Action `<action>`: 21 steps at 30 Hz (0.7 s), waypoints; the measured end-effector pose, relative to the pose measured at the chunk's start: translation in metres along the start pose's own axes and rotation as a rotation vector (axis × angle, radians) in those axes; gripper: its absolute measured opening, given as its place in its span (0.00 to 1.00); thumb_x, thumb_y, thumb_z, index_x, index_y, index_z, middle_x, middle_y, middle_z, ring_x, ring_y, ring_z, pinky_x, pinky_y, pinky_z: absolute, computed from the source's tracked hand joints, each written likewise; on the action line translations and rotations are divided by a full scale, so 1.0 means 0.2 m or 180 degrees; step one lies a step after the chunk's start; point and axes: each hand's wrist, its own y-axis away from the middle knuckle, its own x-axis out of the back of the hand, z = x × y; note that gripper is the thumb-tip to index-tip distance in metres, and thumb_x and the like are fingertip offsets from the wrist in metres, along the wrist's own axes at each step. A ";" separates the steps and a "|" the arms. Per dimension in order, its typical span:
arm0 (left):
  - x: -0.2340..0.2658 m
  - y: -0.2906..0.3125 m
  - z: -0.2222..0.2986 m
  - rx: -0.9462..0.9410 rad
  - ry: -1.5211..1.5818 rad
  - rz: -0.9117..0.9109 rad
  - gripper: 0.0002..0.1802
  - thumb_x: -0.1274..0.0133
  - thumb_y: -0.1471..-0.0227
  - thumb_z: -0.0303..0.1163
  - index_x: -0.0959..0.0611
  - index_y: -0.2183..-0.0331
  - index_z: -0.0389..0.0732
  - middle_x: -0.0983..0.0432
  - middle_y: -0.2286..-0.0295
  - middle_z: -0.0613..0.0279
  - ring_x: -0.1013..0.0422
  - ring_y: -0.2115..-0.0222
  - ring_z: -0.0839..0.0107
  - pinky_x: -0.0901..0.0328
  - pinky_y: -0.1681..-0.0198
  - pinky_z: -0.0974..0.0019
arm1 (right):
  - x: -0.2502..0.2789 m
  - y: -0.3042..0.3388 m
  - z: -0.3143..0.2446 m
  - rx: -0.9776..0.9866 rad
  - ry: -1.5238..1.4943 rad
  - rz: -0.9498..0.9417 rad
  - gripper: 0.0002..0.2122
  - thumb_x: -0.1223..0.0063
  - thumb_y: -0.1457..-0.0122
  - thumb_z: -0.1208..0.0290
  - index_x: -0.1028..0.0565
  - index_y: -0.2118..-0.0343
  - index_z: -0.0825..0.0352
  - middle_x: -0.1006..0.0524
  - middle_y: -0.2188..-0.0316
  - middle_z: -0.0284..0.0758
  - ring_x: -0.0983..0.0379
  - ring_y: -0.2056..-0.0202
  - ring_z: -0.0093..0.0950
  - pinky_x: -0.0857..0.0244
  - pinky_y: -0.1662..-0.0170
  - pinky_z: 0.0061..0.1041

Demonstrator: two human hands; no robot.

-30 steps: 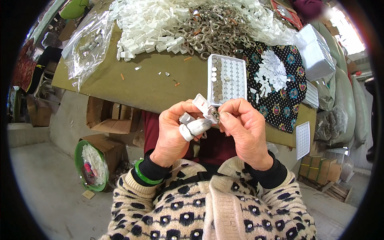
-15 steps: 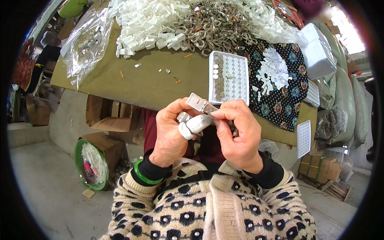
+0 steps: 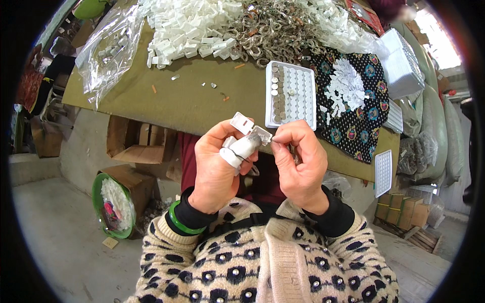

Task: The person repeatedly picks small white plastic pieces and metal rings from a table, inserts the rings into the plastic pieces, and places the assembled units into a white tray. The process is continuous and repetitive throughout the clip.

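Observation:
My left hand [image 3: 211, 169] is closed around a small white plastic case [image 3: 261, 134], whose lid [image 3: 242, 122] is swung up toward the table. A white wrapping [image 3: 238, 153], grey at its tip and tied with a dark band, covers one finger of this hand and presses against the case. Thumb and forefinger of my right hand [image 3: 302, 164] are pinched together at the case's right edge. Whatever lies between those fingertips is too small to make out. Something greyish shows partly behind the right fingers.
Beyond my hands, a white tray [image 3: 305, 101] of round cells lies on the table [image 3: 192, 96]. White cases [image 3: 189, 30] and coiled wires [image 3: 273, 38] are heaped behind. White pieces [image 3: 346, 88] rest on a patterned black cloth [image 3: 361, 136]. A green basin [image 3: 97, 202] stands lower left.
The case has turned in my left hand, so its inside now shows. My right fingertips have shifted slightly right, from over the case to its edge.

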 end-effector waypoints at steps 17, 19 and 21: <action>0.02 -0.03 -0.01 -0.0098 -0.0048 0.0036 0.18 0.44 0.47 0.23 0.23 0.53 0.34 0.24 0.69 0.64 0.28 0.75 0.79 0.38 0.81 0.79 | 0.00 -0.02 -0.03 -0.1453 -0.0585 -0.0290 0.04 0.49 0.38 0.78 0.26 0.69 0.72 0.25 0.76 0.25 0.35 0.75 0.12 0.38 0.70 0.15; 0.02 -0.02 -0.03 -0.0812 -0.0892 0.0202 0.19 0.40 0.50 0.22 0.22 0.55 0.35 0.25 0.71 0.69 0.29 0.76 0.80 0.38 0.79 0.79 | 0.00 -0.01 -0.04 -0.1355 -0.0548 -0.0297 0.03 0.48 0.39 0.78 0.26 0.69 0.72 0.26 0.76 0.26 0.35 0.75 0.12 0.39 0.72 0.15; 0.01 -0.03 -0.06 -0.2087 -0.2353 0.0326 0.18 0.38 0.52 0.22 0.21 0.57 0.35 0.26 0.72 0.70 0.30 0.77 0.79 0.38 0.77 0.78 | 0.00 0.00 -0.05 -0.1317 -0.0571 -0.0251 0.03 0.47 0.40 0.78 0.26 0.69 0.72 0.26 0.76 0.26 0.35 0.76 0.12 0.39 0.72 0.15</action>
